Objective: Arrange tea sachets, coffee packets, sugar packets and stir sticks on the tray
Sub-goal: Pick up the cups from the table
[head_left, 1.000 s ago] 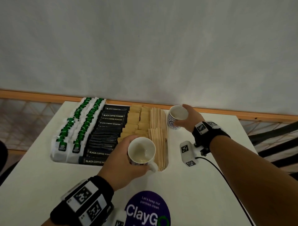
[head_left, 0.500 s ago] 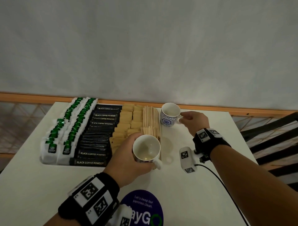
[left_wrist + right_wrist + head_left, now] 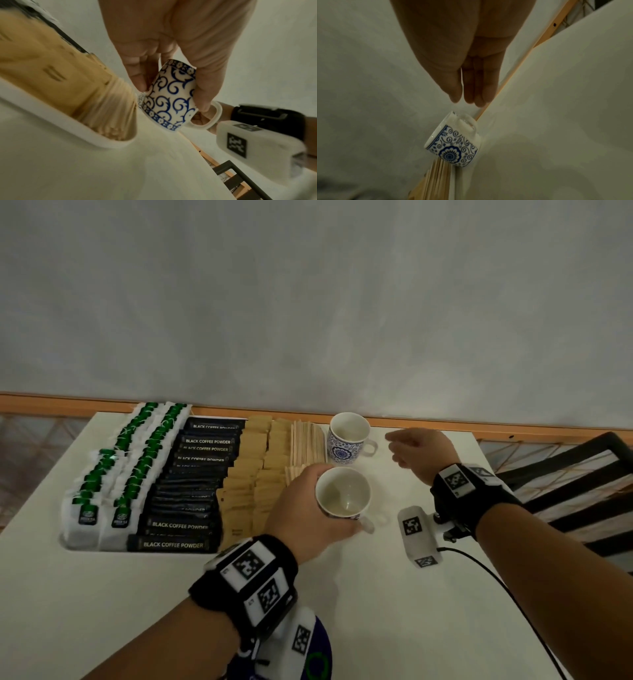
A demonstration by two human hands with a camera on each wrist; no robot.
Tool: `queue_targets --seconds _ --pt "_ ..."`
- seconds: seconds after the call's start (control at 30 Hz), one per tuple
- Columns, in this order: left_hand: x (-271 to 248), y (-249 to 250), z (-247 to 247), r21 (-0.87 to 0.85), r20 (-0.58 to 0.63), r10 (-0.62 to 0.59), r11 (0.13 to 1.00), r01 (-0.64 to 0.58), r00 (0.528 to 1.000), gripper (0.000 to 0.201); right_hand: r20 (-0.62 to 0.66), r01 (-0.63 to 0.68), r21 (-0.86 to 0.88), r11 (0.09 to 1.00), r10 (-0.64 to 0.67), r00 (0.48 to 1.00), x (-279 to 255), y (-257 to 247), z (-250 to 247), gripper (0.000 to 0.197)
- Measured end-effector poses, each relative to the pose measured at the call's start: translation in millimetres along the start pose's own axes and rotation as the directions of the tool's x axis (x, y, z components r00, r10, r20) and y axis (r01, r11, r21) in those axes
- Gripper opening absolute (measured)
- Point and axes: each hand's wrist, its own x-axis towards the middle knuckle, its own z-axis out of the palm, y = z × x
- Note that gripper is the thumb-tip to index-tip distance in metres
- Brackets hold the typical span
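Note:
A white tray (image 3: 68,542) on the table holds rows of green-tagged tea sachets (image 3: 130,460), black coffee packets (image 3: 191,494), tan sugar packets (image 3: 250,474) and wooden stir sticks (image 3: 306,443). My left hand (image 3: 308,518) grips a blue-and-white cup (image 3: 344,496) (image 3: 169,98) just right of the tray, lifted off the table. A second patterned cup (image 3: 347,440) (image 3: 453,146) stands on the table beside the stir sticks. My right hand (image 3: 416,446) hovers to the right of its handle with fingers (image 3: 474,88) straight, holding nothing.
The white table (image 3: 359,594) ends at a wooden ledge (image 3: 479,428) along the grey wall. A dark chair frame (image 3: 565,474) stands off the right edge. A round blue sticker (image 3: 318,659) lies at the near edge. A cable (image 3: 496,583) trails from my right wrist.
My right hand has let go of the far cup's handle and drawn back to the right. My left hand has carried its cup rightward, off the tray's end.

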Motion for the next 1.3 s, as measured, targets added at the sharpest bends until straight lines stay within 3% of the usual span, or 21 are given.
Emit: queue_targets --seconds 0.2,0.33,0.47,0.77,1.1,1.2,1.3 --pt "41 2 38 0.042 -0.041 -0.024 0.999 0.025 0.999 0.079 0.341 -0.136 0.058 0.989 0.108 0.934 -29 -4 -14 0.014" --pt "58 -6 45 0.180 -0.029 -0.026 0.983 0.031 0.999 0.086 0.426 -0.217 0.146 0.965 0.137 0.894 -41 3 -8 0.019" --pt "62 -14 44 0.241 -0.043 -0.057 0.968 0.066 0.997 0.085 0.425 -0.255 0.213 0.943 0.146 0.893 -40 5 -3 0.023" --pt "65 -22 42 0.203 -0.077 -0.046 0.977 0.061 0.996 0.087 0.387 -0.231 0.232 0.945 0.129 0.913 -39 3 6 0.024" --pt "54 -10 34 0.220 -0.051 -0.107 0.969 0.116 0.993 0.096 0.311 -0.176 0.119 0.977 0.132 0.941 -47 -3 7 0.031" --pt "29 -1 19 0.214 -0.073 -0.064 0.974 0.078 0.995 0.083 0.277 -0.130 0.053 0.990 0.111 0.954 -55 -10 -11 0.031" --pt "-14 -2 -8 0.244 -0.020 -0.036 0.969 0.040 0.999 0.052 0.283 -0.088 -0.026 0.996 0.092 0.955 -75 -15 -42 0.027"
